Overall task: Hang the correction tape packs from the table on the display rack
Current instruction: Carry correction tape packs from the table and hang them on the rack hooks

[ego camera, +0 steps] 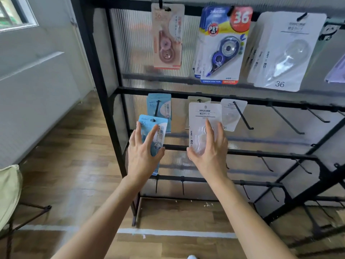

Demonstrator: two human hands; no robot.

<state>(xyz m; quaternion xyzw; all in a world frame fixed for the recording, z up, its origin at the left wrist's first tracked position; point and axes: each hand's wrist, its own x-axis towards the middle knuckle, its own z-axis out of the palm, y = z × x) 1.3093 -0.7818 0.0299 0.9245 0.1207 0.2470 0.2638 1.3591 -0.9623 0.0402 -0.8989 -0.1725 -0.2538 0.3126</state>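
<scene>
Head view. Gripping a blue correction tape pack in the left hand, fingers spread on its front and thumb round its edge, just below the middle rail of the display rack. Gripping a white pack in the right hand likewise, its top edge just under that rail. Neither yet hung.

Best to finish one at a time: raise the blue pack's punched slot to the tip of the hook under the rail's left end, loaded with a matching blue pack, then slide it back. Probably the same for the white one on the long hook under the rail, beside its twin. Keep each card upright to avoid snagging.

Legible on the white pack: "JINUO", "PET". Above the rail: "36", "PET", "CORRECTION TAPE", "SMOOTH" on a blue-and-yellow pack; "36" on a big white pack. Print on the pink pack above the rail too blurred to read.
</scene>
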